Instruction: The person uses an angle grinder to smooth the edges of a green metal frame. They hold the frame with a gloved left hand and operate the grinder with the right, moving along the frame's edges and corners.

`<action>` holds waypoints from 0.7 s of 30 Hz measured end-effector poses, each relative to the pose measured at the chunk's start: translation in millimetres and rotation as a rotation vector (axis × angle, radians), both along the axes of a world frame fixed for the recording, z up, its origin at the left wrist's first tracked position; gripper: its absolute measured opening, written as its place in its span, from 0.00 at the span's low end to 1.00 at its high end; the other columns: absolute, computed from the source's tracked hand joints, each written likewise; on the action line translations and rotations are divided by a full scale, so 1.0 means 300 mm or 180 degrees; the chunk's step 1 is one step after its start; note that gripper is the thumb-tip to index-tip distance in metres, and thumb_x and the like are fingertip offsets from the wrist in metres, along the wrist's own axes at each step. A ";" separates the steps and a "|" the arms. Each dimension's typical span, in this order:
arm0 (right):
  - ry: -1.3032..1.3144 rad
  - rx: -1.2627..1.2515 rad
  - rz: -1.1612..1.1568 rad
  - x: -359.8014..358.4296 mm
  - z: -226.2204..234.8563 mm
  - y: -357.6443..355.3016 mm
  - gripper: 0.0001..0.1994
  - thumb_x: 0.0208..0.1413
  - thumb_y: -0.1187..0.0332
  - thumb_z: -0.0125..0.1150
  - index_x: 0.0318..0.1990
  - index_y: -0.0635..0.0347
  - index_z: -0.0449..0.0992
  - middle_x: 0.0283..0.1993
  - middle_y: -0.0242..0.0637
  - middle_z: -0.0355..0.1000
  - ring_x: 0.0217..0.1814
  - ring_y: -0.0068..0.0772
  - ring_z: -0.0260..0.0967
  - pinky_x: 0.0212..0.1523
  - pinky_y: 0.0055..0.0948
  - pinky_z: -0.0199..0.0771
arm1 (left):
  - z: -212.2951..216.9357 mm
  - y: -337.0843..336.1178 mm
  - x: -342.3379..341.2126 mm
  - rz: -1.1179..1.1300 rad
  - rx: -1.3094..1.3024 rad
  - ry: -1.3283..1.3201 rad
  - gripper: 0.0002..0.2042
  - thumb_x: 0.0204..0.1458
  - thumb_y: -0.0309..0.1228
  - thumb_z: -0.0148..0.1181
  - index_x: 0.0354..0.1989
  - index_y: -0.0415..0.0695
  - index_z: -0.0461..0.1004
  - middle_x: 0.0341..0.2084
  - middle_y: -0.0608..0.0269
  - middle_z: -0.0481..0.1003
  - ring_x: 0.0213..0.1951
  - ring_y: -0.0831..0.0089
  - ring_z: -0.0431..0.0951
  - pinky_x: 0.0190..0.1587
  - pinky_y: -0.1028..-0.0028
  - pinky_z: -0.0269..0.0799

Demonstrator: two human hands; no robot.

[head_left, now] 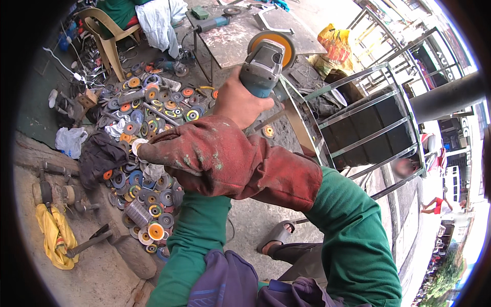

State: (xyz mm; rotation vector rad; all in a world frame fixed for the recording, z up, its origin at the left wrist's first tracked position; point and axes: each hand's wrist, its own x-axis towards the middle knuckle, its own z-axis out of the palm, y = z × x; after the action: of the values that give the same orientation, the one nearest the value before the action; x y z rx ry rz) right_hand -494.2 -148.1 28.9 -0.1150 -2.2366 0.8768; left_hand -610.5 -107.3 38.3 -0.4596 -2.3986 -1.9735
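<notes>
My bare left hand is wrapped round the body of an angle grinder, grey with a teal section. Its round orange-yellow disc faces away, over the near edge of a worn table. My right hand, in a thick, stained red work glove, lies across my left forearm just behind the wrist. The visible glove fingers stretch out to the left and hold nothing I can see; the rest are hidden below. Both arms wear green sleeves, the right crossing over the left.
Piles of used grinding discs cover the ground at left. Another grinder and a metal frame piece lie on the table. At right stands a welded metal frame. A person sits on a tan chair.
</notes>
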 end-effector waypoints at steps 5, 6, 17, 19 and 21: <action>0.0236 0.0012 -0.0717 -0.025 -0.068 -0.015 0.18 0.35 0.62 0.80 0.40 0.48 0.87 0.38 0.40 0.80 0.47 0.52 0.77 0.50 0.46 0.77 | 0.008 0.029 0.029 0.0398 -0.0016 0.0100 0.28 0.37 0.33 0.78 0.49 0.41 0.77 0.41 0.50 0.84 0.45 0.55 0.86 0.49 0.61 0.79; 0.0182 0.0210 -0.0926 -0.028 -0.070 -0.009 0.19 0.36 0.62 0.80 0.40 0.48 0.87 0.39 0.40 0.80 0.47 0.52 0.77 0.51 0.46 0.77 | 0.006 0.030 0.026 0.0412 -0.0055 0.0143 0.27 0.37 0.33 0.78 0.49 0.41 0.77 0.41 0.50 0.84 0.44 0.55 0.86 0.49 0.61 0.79; 0.0282 -0.0182 0.0404 -0.007 0.071 0.027 0.14 0.37 0.66 0.78 0.35 0.47 0.85 0.37 0.38 0.80 0.43 0.49 0.76 0.46 0.44 0.76 | -0.025 0.031 0.003 0.0478 0.0155 0.0131 0.27 0.36 0.32 0.78 0.48 0.40 0.79 0.40 0.55 0.84 0.42 0.60 0.85 0.50 0.64 0.78; 0.0093 0.0016 0.0957 -0.005 0.087 0.069 0.14 0.38 0.66 0.78 0.36 0.47 0.86 0.37 0.38 0.80 0.43 0.47 0.77 0.46 0.43 0.76 | -0.024 0.034 0.002 0.0577 0.0191 0.0106 0.26 0.36 0.31 0.78 0.47 0.40 0.80 0.40 0.55 0.84 0.42 0.61 0.85 0.49 0.64 0.78; 0.0014 0.0230 0.1220 -0.016 0.083 0.078 0.14 0.38 0.65 0.78 0.37 0.46 0.86 0.39 0.37 0.81 0.44 0.45 0.77 0.46 0.43 0.76 | -0.027 0.028 -0.003 0.0574 0.0157 -0.0068 0.28 0.35 0.33 0.78 0.49 0.40 0.79 0.41 0.52 0.84 0.44 0.58 0.85 0.50 0.62 0.79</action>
State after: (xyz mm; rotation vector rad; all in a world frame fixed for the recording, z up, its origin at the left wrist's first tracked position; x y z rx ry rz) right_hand -498.8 -124.7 53.8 0.3602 -2.3215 0.9894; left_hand -611.4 -98.7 30.3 -0.2135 -2.3049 -1.9641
